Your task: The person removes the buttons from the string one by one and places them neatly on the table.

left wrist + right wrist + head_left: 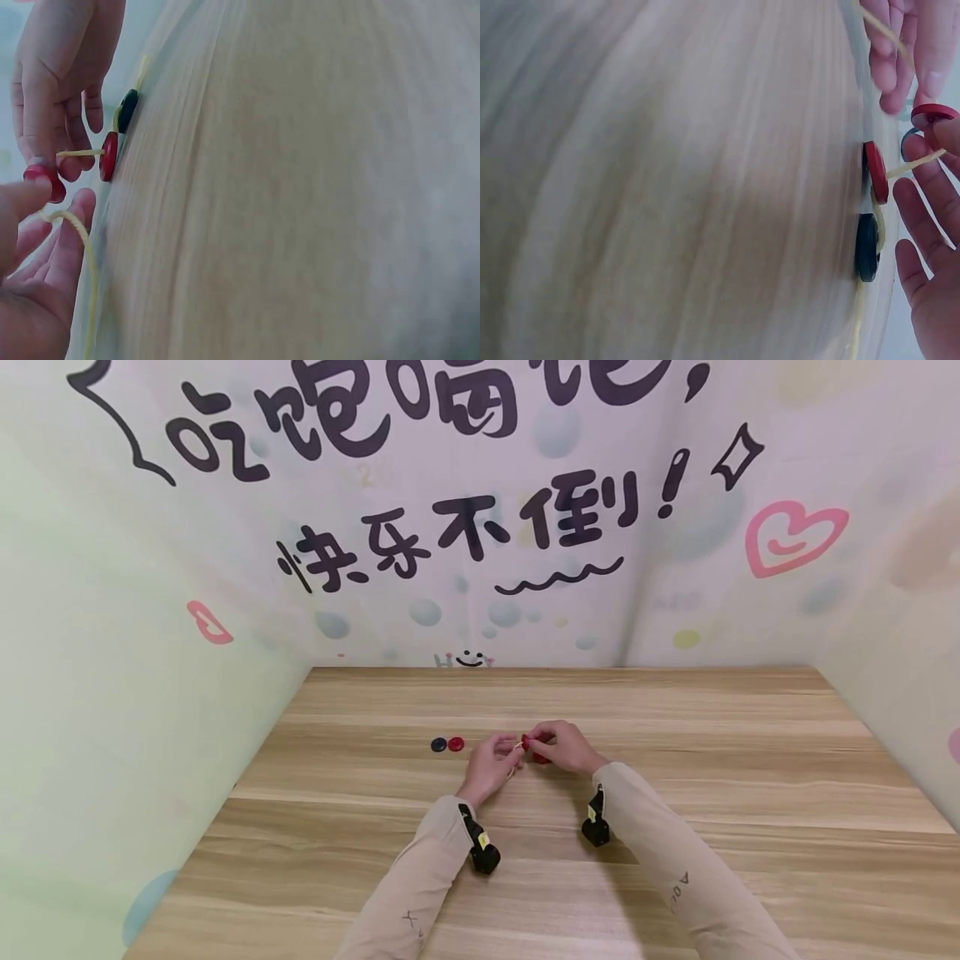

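Note:
Pinched in my right hand (566, 747) is a round red button (932, 114), held on edge between thumb and index finger. My left hand (491, 767) meets it from the other side, thumb and fingertips pinching a yellow cord (90, 277) close to the button's face. The cord trails down from the left fingers. On the right hand's side, it runs through a second red button (109, 157) and a dark button (867, 247), both low at the tabletop below the right fingers.
A dark blue button (438, 744) and another red button (456, 743) lie side by side on the wooden table (337, 827), left of my left hand. A printed fabric wall (420, 635) stands behind the table. Black cameras are strapped at both wrists.

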A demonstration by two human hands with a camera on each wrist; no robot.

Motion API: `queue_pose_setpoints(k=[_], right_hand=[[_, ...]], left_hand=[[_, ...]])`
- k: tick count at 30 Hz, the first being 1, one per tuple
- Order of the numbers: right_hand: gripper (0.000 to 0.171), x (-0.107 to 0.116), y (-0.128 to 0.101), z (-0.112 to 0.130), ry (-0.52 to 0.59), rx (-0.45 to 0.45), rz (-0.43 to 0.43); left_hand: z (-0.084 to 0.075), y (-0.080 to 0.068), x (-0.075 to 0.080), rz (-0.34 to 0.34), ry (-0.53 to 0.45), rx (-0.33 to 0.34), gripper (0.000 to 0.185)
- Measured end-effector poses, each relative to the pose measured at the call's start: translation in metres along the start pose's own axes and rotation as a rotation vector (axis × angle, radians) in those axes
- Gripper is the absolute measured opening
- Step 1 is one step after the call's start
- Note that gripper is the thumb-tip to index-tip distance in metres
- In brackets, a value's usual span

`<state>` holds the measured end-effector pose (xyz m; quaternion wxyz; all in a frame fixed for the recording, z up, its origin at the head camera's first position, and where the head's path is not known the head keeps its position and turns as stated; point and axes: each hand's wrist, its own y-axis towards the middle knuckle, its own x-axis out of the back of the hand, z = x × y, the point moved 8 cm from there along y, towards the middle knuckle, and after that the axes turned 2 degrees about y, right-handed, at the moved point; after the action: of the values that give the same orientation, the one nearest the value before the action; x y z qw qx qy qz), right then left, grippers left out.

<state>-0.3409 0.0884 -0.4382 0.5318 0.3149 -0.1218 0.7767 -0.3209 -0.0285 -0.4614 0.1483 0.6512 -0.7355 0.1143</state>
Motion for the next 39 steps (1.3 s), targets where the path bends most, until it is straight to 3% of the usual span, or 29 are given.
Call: queue_pose_setpoints(k=[5,11,17,22,30,39], right_hand=[[0.006,-0.001,0.0,0.0,0.031,-0.013,0.009],[0.004,-0.002,-0.001,0.0,0.045,0.001,0.01],[0.007,0.001,-0.001,-0.001,0.036,-0.007,0.009],[0.01,0.006,-0.004,-0.005,0.023,-0.019,-0.003],[0.012,0.009,-0.003,-0.014,0.011,-0.097,-0.007],[0.011,0.011,-0.007,-0.018,0.024,-0.082,-0.014]], left_hand=[[-0.001,0.001,-0.007,0.048,-0.048,-0.018,0.043],[-0.004,0.0,-0.013,0.099,-0.115,-0.067,0.038],[-0.005,-0.001,-0.011,0.09,-0.03,-0.076,0.032],[0.002,0.001,0.002,0.063,0.03,-0.041,0.033],[0.004,0.003,0.039,0.003,0.069,-0.041,0.033],[0.009,0.005,0.07,-0.024,0.046,-0.074,0.033]])
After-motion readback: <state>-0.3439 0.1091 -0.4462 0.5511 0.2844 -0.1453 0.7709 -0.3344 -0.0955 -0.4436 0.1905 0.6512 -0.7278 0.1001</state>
